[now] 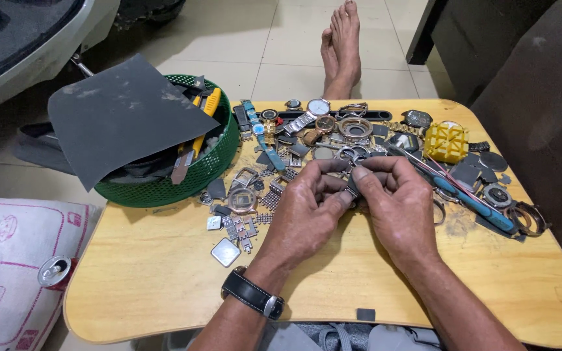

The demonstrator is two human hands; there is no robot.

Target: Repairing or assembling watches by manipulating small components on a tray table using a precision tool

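While both hands meet near the middle of the frame above a low wooden table [164,273], the left hand [307,211] and the right hand [398,208] pinch 1 small metal watch part [351,188] between them. The fingers of each hand are curled in tight, thumbs and forefingers closed on the piece; it is too small and too covered to tell just what part it is. A black leather watch strap [252,294] circles the left wrist at the lower middle of the frame.

Just above the hands lies a dense scatter of watch parts: a silver wristwatch [313,112] with a white dial at the upper middle, a teal watch band [258,130] left of it, loose metal bracelet links [242,229] and a square watch crystal [226,252] left of the left hand. A yellow plastic watch holder [445,142] sits in the upper right part of the table, and a blue-handled tool [482,208] lies slanted just right of the right hand.

In the upper left of the frame a green plastic basket [183,182] rests on the table edge, with a dark sheet of sandpaper [118,114] laid over it and a yellow utility knife [201,120] poking out. 2 bare feet [343,45] show on the tiled floor at the top middle. A drink can [54,271] rests on a white pillow with a pink print [8,260] at the lower left.
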